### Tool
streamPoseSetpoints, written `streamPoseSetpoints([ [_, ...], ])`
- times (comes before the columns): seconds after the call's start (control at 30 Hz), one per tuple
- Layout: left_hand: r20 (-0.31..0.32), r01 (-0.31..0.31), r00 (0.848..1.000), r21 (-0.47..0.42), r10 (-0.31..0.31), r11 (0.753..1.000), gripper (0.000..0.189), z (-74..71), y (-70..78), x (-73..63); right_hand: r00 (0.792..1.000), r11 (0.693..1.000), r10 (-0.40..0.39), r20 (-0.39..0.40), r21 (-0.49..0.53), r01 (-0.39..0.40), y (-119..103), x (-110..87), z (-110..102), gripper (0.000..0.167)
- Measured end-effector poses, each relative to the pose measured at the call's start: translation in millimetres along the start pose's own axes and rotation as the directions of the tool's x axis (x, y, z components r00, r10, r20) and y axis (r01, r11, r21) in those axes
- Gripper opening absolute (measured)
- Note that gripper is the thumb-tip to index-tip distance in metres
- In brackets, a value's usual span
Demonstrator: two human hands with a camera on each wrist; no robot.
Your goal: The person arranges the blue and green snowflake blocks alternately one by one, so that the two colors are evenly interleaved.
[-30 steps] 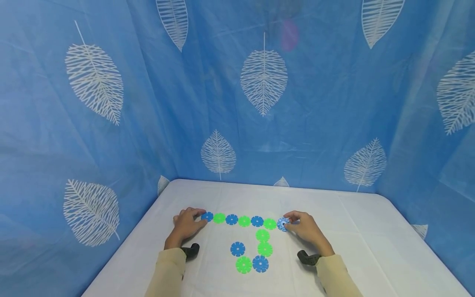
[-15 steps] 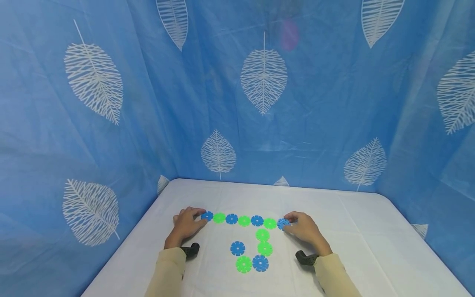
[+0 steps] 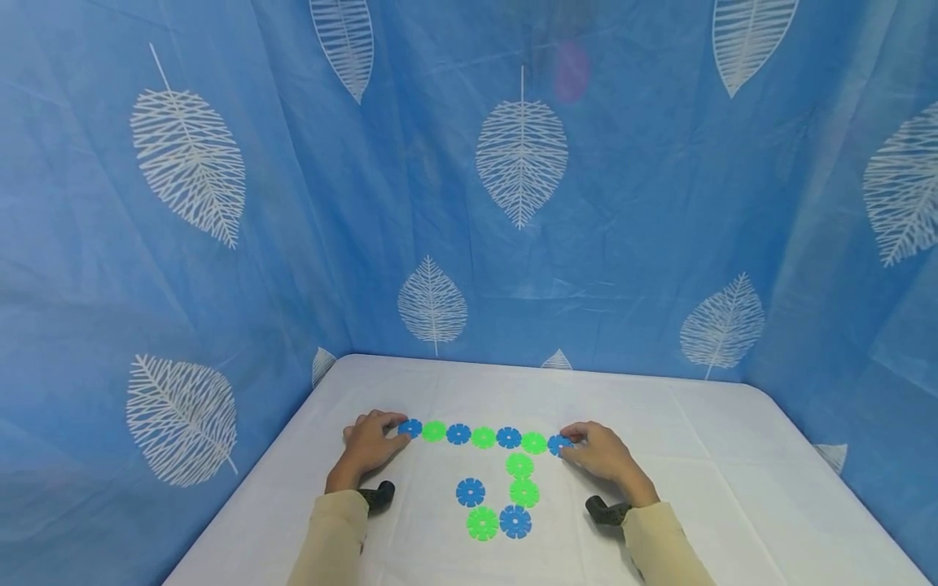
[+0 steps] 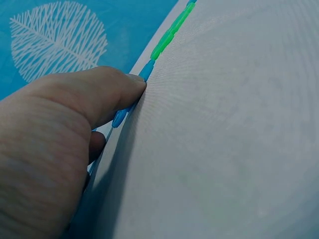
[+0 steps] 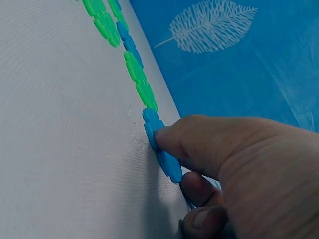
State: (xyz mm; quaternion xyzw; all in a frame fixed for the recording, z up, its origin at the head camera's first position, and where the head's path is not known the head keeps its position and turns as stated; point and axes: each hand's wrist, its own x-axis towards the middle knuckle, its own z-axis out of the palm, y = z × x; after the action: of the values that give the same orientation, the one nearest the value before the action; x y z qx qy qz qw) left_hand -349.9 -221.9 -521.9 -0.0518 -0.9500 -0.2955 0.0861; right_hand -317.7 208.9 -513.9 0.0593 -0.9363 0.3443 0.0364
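Note:
Notched plastic snowflake discs lie on the white tabletop, blue and green in turn along a straight row. The left hand (image 3: 370, 443) grips the blue disc (image 3: 412, 429) at the row's left end, with its thumb (image 4: 132, 85) on the disc in the left wrist view. At the other end, the right hand (image 3: 602, 453) pinches another blue disc (image 5: 162, 149) between thumb and index finger. That disc sits close beside a green disc (image 3: 534, 443); the fingers cover part of it.
Below the row, a hook-shaped line runs from a green disc (image 3: 519, 466) round to a blue disc (image 3: 471, 492). A white cloth (image 3: 703, 496) covers the table. Blue leaf-print curtains (image 3: 623, 285) stand behind and at both sides.
The blue disc in the right hand has lost its bright glare and looks flatter, and the right thumb has shifted slightly over it. The left hand has stayed in place.

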Motion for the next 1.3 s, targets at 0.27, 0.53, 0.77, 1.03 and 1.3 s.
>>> streamPoseSetpoints([
  [0.27, 0.003, 0.010, 1.000, 0.019, -0.010, 1.000, 0.038, -3.2, -4.0, -0.4, 0.999, 0.999, -0.051, 0.003, 0.018, 0.050, 0.2, 0.7, 1.2, 0.026],
  [0.53, 0.013, 0.013, 1.000, 0.009, -0.014, 1.000, 0.039, -3.6, -1.8, 2.8, 0.996, 0.996, -0.090, -0.010, 0.022, 0.090, -7.6, 1.9, -6.8, 0.027],
  [0.77, 0.005, 0.009, 1.000, 0.006, -0.009, 1.000, 0.039, -3.6, -2.7, 4.3, 0.995, 0.994, -0.096, 0.001, 0.057, 0.096, -23.0, 2.1, -17.6, 0.034],
  [1.03, 0.006, 0.007, 1.000, 0.008, -0.007, 1.000, 0.039, -1.6, -3.2, 4.7, 0.991, 0.990, -0.133, 0.006, 0.051, 0.132, -31.1, 1.4, -20.7, 0.034],
  [1.3, 0.010, 0.001, 1.000, 0.013, -0.001, 1.000, 0.039, -0.5, -2.4, 2.3, 0.975, 0.974, -0.217, 0.041, 0.079, 0.214, -38.9, -1.4, -17.8, 0.029],
])
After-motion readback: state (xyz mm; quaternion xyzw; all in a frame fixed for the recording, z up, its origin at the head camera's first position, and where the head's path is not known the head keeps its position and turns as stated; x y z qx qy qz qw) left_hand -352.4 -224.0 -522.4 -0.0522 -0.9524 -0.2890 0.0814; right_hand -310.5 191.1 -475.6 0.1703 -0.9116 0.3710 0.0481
